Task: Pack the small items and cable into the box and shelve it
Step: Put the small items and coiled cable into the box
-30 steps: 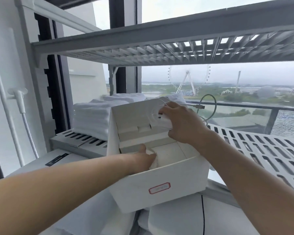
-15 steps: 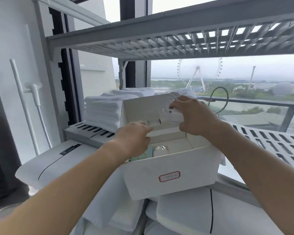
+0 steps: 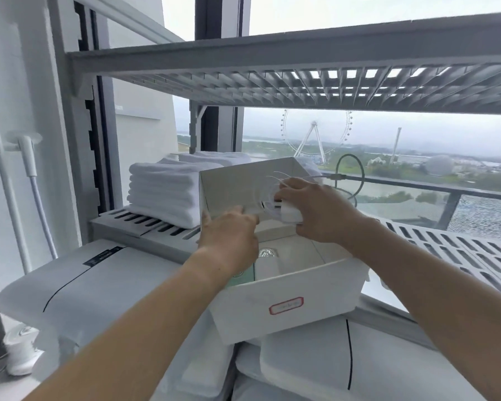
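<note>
Reaching over the box (image 3: 287, 308), right hand (image 3: 321, 215) grips the cable (image 3: 338, 177); left hand (image 3: 229, 235) grip unclear

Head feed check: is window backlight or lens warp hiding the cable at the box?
Head view: window backlight blows out the sky, and the white cable barely separates from the white box lid; head view: wide-angle warp slants the upper shelf; head view: the label text is blurred, unreadable.

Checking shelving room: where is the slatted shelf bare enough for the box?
Bare slats lie right of the box, below the window rail. Crowded left: stacked towels beside the box's lid. The right hand holds a charger over the box.
</note>
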`<state>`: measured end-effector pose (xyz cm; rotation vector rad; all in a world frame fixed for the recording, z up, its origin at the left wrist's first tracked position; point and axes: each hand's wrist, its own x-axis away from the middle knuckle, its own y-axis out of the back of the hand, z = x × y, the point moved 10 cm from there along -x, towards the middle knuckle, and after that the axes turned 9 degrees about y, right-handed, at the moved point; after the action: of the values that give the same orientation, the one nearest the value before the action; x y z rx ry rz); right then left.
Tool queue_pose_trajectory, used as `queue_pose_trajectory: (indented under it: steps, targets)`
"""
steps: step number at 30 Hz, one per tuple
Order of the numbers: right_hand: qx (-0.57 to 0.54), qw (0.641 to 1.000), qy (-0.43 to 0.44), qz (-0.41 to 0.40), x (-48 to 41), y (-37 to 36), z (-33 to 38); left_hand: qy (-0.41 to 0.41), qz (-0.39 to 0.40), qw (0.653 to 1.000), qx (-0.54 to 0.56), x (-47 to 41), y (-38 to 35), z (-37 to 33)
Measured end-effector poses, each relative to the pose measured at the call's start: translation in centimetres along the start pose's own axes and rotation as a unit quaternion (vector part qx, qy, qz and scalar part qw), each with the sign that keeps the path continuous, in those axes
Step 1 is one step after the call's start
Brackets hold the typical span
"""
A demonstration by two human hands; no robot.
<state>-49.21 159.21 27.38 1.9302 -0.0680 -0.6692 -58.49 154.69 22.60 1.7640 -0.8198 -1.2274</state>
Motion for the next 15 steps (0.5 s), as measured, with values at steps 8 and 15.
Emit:
queue_pose_trajectory:
  steps: [8, 15]
  targets:
    - [-0.084, 0.996, 0.013, 0.019, -1.2, 0.0, 0.8, 0.007, -0.029, 1.000, 0.009, 0.0, 0.6, 0.2]
    - [-0.043, 0.987, -0.108, 0.110, -3.0, -5.0, 0.7, 0.016, 0.005, 1.000, 0.009, 0.0, -0.2, 0.7]
